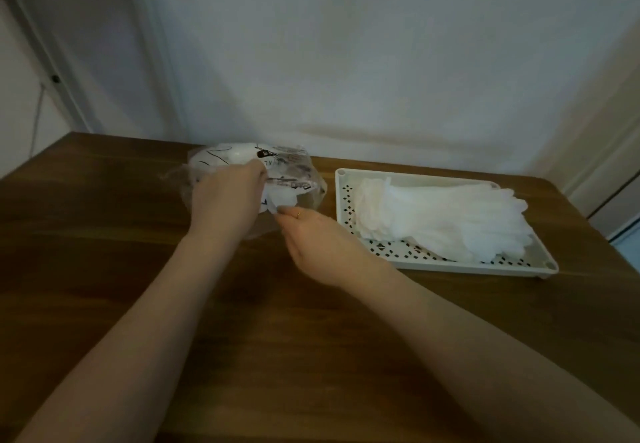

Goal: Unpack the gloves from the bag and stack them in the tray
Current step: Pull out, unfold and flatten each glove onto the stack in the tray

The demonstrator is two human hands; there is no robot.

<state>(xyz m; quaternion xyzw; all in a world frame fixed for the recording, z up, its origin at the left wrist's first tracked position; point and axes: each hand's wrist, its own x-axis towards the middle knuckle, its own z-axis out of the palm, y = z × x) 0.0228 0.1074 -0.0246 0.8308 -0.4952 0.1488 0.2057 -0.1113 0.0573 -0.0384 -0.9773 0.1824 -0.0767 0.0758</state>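
left hand (228, 197) grips the clear bag (298, 165) on the table (104, 252), right hand (311, 231) pinches a glove (280, 197) at its mouth; advise steadying the bag, drawing the glove out flat, then laying it onto the stacked gloves (443, 214) in the tray (343, 179).
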